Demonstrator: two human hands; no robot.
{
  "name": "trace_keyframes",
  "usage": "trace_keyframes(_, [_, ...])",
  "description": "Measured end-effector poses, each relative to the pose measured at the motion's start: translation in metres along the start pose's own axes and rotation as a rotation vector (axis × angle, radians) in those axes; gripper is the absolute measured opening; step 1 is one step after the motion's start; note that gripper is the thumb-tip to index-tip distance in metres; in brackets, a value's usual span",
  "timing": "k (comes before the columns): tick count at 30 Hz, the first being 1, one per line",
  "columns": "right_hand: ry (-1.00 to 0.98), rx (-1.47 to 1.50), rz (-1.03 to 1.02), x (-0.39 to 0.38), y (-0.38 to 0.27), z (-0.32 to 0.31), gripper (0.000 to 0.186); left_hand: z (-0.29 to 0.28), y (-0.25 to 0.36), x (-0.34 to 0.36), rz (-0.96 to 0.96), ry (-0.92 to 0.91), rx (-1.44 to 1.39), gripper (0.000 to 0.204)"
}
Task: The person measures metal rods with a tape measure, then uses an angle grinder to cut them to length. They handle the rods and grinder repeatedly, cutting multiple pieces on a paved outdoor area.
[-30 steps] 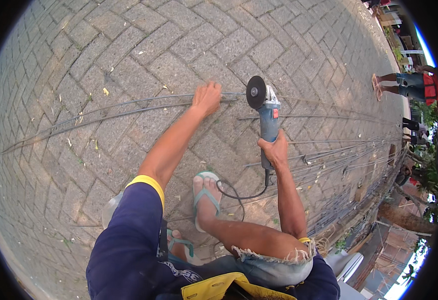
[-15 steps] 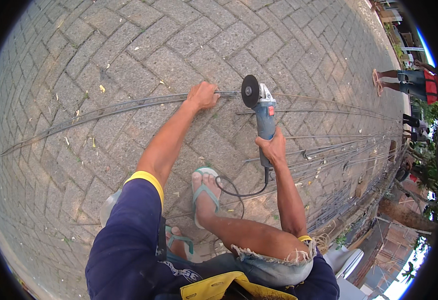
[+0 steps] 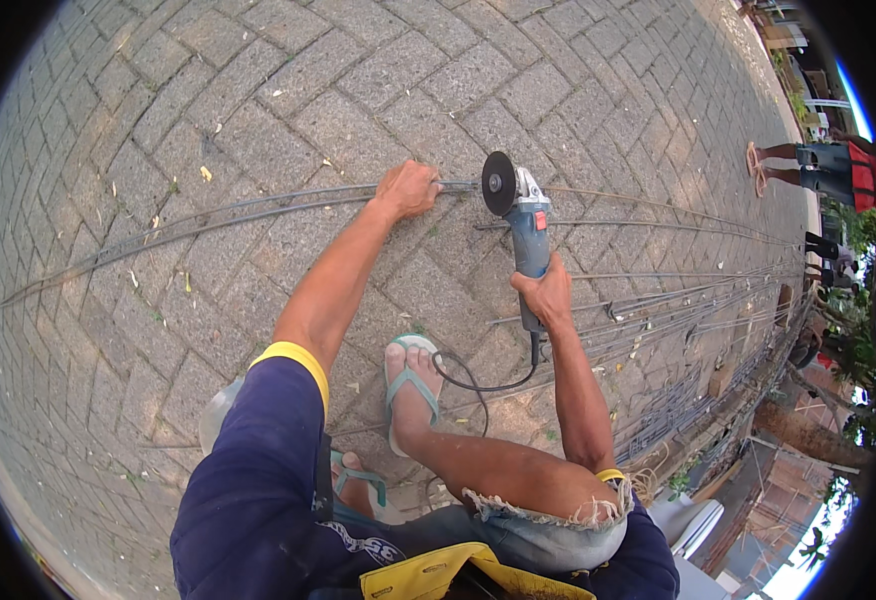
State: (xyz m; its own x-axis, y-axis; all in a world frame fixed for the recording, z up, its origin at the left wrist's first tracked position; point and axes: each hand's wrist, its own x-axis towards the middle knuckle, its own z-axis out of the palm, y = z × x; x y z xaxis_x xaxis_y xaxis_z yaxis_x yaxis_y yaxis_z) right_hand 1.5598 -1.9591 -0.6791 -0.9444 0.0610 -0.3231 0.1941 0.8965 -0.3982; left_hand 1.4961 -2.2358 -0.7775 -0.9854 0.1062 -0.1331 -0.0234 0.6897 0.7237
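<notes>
My right hand [image 3: 545, 292] is wrapped round the lower body of a blue-grey angle grinder [image 3: 531, 245]. The grinder's dark round disc [image 3: 499, 183] points away from me, at the ends of some long thin steel bars [image 3: 288, 203]. Whether the disc touches the metal or spins, I cannot tell. Just left of the disc, my left hand [image 3: 408, 190] is closed over these bars and holds them near the pavement. From the grinder's near end a black cord [image 3: 488, 387] loops down past my foot.
More steel bars [image 3: 678, 300] lie across the paving at the right. My foot in a green-strapped flip-flop [image 3: 413, 393] stands close below the cord. A person in shorts [image 3: 823, 163] stands at the far right. Brick pavers [image 3: 358, 70] cover the ground.
Almost nothing differs. Both hands, the grinder and the bars stay in nearly the same place; the view has shifted very slightly.
</notes>
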Motion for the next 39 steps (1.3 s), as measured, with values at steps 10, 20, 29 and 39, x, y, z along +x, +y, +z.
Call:
trace_keyframes(10, [0.002,-0.001,-0.008,-0.003,-0.002,-0.002,0.060,0.004,-0.004,0.001,0.010,0.008,0.028,0.017])
trace_keyframes(20, [-0.018,-0.018,0.019,0.000,0.003,0.004,0.061,0.008,-0.007,0.000,0.025,0.041,0.047,0.015])
trace_keyframes(29, [-0.013,-0.055,0.019,0.005,0.003,0.007,0.063,0.008,-0.008,-0.001,0.085,0.054,0.074,0.015])
trace_keyframes(39, [-0.035,-0.050,0.038,0.006,-0.002,0.005,0.064,0.011,-0.010,-0.001,0.112,0.087,0.062,0.018])
